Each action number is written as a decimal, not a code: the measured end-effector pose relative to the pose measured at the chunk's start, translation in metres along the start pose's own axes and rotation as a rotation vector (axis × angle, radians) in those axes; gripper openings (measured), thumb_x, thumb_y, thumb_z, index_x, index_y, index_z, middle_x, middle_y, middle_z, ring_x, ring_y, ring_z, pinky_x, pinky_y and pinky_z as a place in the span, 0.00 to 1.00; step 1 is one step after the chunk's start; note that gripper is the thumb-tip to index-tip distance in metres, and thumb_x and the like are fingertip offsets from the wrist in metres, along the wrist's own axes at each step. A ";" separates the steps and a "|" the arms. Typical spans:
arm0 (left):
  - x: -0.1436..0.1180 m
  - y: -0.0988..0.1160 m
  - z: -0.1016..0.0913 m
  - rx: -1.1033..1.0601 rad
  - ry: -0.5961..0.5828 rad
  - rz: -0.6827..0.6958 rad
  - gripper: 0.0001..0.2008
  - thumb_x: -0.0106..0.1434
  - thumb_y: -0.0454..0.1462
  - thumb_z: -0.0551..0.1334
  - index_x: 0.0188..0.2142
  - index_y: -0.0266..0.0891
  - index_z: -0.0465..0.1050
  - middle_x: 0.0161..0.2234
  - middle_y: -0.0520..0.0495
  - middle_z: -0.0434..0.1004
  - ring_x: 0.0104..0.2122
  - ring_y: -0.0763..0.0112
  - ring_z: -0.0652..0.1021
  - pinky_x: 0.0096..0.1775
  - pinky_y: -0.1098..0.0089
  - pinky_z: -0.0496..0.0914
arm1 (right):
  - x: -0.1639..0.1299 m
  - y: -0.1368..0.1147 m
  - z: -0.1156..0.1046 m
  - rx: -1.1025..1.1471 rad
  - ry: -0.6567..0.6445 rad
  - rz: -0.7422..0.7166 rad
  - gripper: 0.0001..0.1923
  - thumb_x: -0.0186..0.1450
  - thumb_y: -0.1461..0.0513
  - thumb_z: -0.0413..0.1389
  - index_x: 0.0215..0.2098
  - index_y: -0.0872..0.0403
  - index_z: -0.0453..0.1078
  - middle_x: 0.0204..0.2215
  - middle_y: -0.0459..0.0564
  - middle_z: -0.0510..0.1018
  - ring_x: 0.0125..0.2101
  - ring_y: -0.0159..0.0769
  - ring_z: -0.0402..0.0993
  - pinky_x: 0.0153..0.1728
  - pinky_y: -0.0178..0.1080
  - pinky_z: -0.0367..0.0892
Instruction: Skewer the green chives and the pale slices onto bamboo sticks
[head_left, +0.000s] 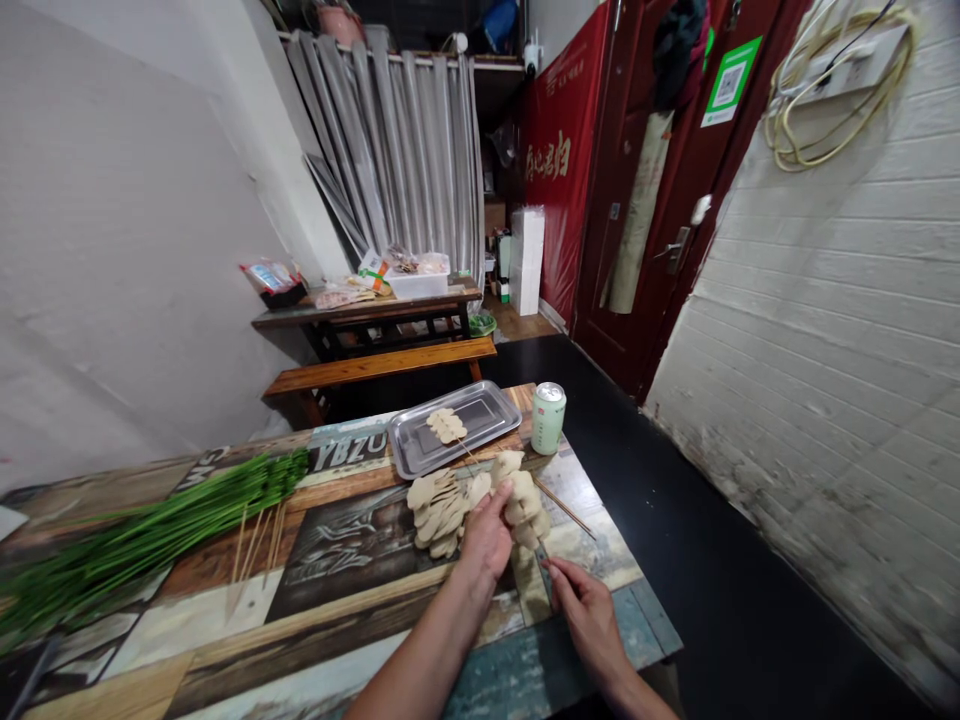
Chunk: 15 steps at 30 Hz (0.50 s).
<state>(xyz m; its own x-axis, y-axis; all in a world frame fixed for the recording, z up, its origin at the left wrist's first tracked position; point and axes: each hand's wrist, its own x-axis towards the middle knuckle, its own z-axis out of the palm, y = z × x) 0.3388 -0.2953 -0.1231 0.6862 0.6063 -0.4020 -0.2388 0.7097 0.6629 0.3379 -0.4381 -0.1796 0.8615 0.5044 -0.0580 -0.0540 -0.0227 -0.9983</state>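
My left hand (489,535) is closed around a bunch of pale beige, wavy-edged food slices (525,505), with the thumb on top. Just below them, my right hand (585,605) pinches the lower end of a thin skewer (545,562) that runs up to these slices. A pile of similar pale slices (441,520) lies on the table left of my left hand. Beyond it, a finished-looking skewer of pale slices (447,426) rests in a shallow metal tray (409,462), its stick over the near rim. More thin sticks (566,508) lie to the right of the held slices.
A green can (548,420) stands right of the tray, near the edge of the patterned table (315,635). Long green stalks (165,530) and several loose skewers (259,540) lie on the left. Behind are a wooden bench (382,366) and another table with a white tub (418,285).
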 end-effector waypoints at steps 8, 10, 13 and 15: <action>0.006 0.011 -0.012 -0.050 0.014 -0.108 0.17 0.49 0.45 0.64 0.33 0.35 0.70 0.26 0.48 0.74 0.23 0.74 0.73 0.25 0.74 0.68 | -0.003 0.001 -0.003 0.042 0.001 -0.001 0.19 0.58 0.52 0.53 0.36 0.58 0.74 0.15 0.44 0.68 0.19 0.32 0.63 0.21 0.32 0.60; 0.010 0.019 -0.011 0.009 -0.022 -0.025 0.14 0.48 0.39 0.66 0.34 0.35 0.71 0.26 0.49 0.74 0.22 0.77 0.73 0.24 0.77 0.68 | -0.004 0.001 -0.004 0.048 -0.019 0.006 0.18 0.58 0.52 0.53 0.36 0.58 0.74 0.15 0.44 0.67 0.18 0.32 0.62 0.21 0.32 0.60; 0.014 0.028 -0.008 0.087 -0.056 0.040 0.12 0.46 0.34 0.67 0.32 0.34 0.72 0.26 0.49 0.75 0.22 0.77 0.73 0.24 0.77 0.68 | -0.005 0.002 -0.006 0.055 -0.053 0.013 0.18 0.58 0.53 0.53 0.36 0.58 0.74 0.14 0.44 0.66 0.18 0.32 0.62 0.20 0.32 0.59; 0.015 0.032 -0.006 0.122 -0.028 0.059 0.12 0.44 0.34 0.69 0.29 0.33 0.72 0.24 0.49 0.74 0.22 0.77 0.73 0.24 0.77 0.67 | -0.005 0.002 -0.006 0.059 -0.066 0.017 0.18 0.58 0.53 0.53 0.37 0.58 0.74 0.14 0.44 0.66 0.18 0.32 0.62 0.20 0.32 0.58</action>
<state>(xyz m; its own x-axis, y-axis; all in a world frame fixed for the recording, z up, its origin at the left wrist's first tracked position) 0.3372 -0.2612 -0.1120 0.6925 0.6342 -0.3438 -0.1950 0.6234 0.7572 0.3368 -0.4461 -0.1816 0.8250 0.5605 -0.0720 -0.0996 0.0188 -0.9949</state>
